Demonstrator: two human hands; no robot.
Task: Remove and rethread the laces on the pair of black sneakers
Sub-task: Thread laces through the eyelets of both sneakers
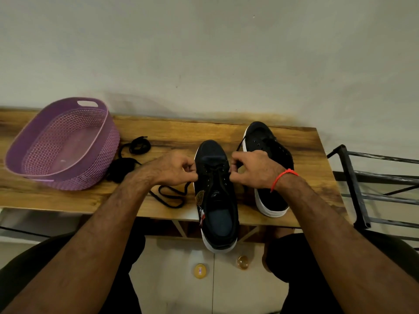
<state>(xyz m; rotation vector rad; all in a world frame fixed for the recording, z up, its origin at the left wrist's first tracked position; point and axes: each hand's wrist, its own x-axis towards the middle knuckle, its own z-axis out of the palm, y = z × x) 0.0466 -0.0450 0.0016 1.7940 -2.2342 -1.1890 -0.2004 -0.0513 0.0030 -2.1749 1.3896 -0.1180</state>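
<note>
A black sneaker (216, 200) with a white sole lies toe-away on the wooden table (158, 132), its heel hanging over the near edge. A black lace (215, 172) crosses its lower eyelets. My left hand (175, 167) pinches the lace at the shoe's left side, and the lace's loose end (169, 196) trails onto the table. My right hand (251, 168) pinches the lace at the shoe's right side. The second black sneaker (267, 141) stands to the right, partly hidden behind my right hand, with bare eyelets showing near its toe.
A purple perforated basket (61, 143) stands at the table's left. A second black lace (133, 152) lies bunched beside it. A black metal rack (374, 186) stands right of the table. Two small round objects (200, 270) lie on the floor between my knees.
</note>
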